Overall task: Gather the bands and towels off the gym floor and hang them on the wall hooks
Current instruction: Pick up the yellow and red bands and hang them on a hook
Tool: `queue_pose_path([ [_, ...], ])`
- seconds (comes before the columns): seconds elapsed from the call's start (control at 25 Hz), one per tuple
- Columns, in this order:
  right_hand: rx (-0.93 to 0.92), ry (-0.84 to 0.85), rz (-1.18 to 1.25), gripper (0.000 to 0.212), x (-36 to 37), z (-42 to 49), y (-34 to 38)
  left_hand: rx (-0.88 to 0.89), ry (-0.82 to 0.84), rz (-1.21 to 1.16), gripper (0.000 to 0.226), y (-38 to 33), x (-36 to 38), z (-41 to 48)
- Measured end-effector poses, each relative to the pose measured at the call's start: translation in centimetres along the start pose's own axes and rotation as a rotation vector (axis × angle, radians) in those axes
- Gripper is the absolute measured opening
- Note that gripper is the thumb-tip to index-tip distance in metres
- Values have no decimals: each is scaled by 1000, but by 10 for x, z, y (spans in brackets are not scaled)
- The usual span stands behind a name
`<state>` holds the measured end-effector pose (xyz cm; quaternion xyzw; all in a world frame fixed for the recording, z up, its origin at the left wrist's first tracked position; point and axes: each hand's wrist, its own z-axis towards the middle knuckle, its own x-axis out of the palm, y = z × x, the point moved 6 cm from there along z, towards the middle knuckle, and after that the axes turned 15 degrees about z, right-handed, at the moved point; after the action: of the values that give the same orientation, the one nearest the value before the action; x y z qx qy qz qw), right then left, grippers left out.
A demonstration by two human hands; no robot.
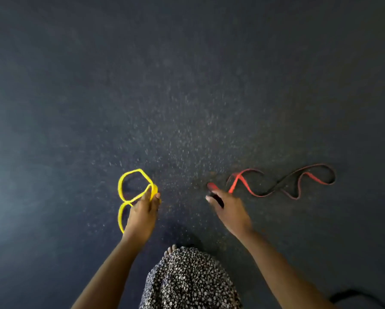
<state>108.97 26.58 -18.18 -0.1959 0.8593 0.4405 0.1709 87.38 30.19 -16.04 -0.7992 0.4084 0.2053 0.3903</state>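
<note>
**Two hands gathering resistance bands from a dark gym floor**

Seen from above, a person bends over a dark, speckled rubber gym floor (pixel 187 97). Their left hand (pixel 145 210) is closed around a yellow band (pixel 129 175), which loops in a loose figure-of-eight above and beside the fingers and appears lifted clear of the floor, though that is hard to be sure of. Their right hand (pixel 228 207) reaches to the right and has its fingers pinched on the near end of a red and black band (pixel 283 186). The rest of that band lies in a long, wavy tangle on the floor, trailing away to the right.

This looks like the gathering stage of the task: one band is in hand and the second is only just caught at its tip. The next move probably calls for drawing the red and black band up and in, bunching its length so it does not drag or snag, before carrying both to the hooks.

No towels, wall or hooks are in view. The floor fills nearly the whole scene, brighter and grainier in the centre and fading to shadow at the edges. At the bottom centre is a patterned black and white skirt (pixel 189 279), with bare toes (pixel 171 249) showing just past its hem. A dark shape sits in the bottom right corner; what it is cannot be told.
</note>
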Motion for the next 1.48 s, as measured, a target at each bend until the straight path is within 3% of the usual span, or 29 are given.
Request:
queue_pose_path([
  [0.16,-166,76,-38,33,-98,-84,133,87,-19,145,29,-67,-107,-81],
  [0.4,-275,18,-65,22,-218,-210,255,322,-100,76,48,-161,-236,-216],
  [0.56,-414,-11,-118,24,-253,-263,301,601,-54,6,31,-201,-268,-271],
  [0.68,-531,54,-177,20,-260,-292,342,749,13,33,39,-230,-272,-298],
  [0.8,-598,105,-250,16,-262,-309,377,826,47,45,49,-262,-271,-316],
  [0.92,-655,141,-237,17,-261,-320,400,876,118,-9,35,-282,-265,-328],
  [1.0,-688,170,-141,17,-258,-324,413,855,183,-66,17,-287,-259,-330],
  [1.2,-709,221,248,13,-266,-326,430,725,181,-30,5,-267,-236,-307],
  [1.36,-601,137,526,23,-291,-319,408,670,131,51,20,-217,-225,-275],
  [1.48,-445,79,820,23,-297,-303,380,593,57,117,19,-181,-229,-248],
])
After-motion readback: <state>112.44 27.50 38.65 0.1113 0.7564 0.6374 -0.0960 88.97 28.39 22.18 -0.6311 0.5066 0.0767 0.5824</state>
